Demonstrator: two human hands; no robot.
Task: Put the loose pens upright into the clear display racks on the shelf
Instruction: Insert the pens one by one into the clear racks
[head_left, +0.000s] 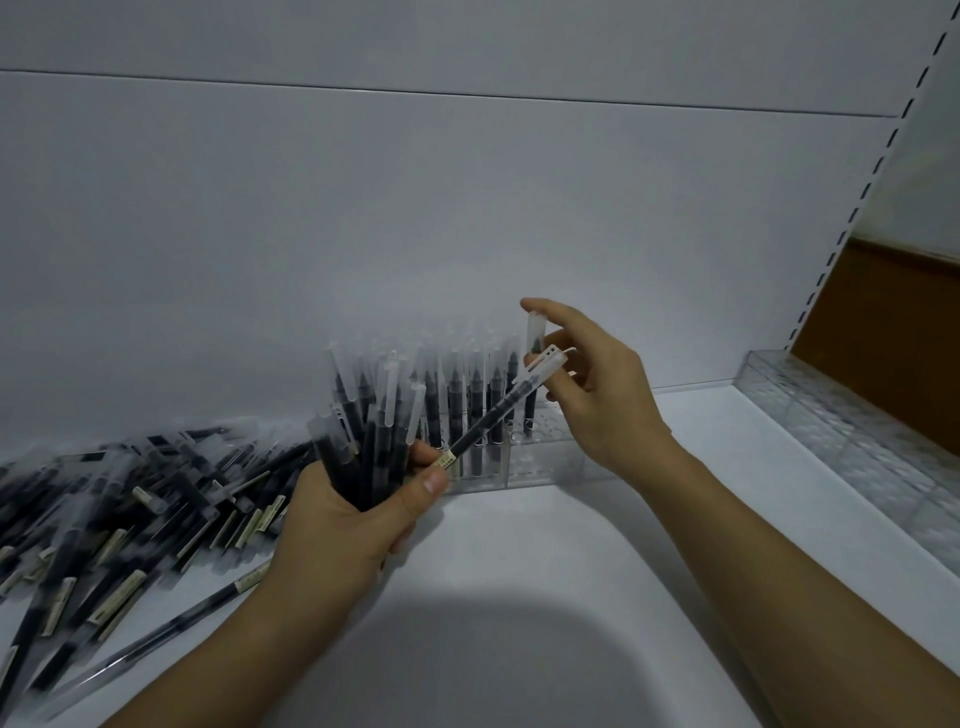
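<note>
At rack (540, 470) | right hand (597, 400) pinches upright pen (533, 338) | left hand (343, 525) grips pen bundle (374, 431)

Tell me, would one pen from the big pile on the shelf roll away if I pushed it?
Probably a bit: pens in the pile look round and smooth, so one may roll until its cap clip catches. It's likely light and stiff, since the left hand grips a whole bunch easily.

Left hand (343, 514) curled round a pen bundle (363, 441) — right hand (597, 395) raised, pinching one pen (498, 410).
</note>
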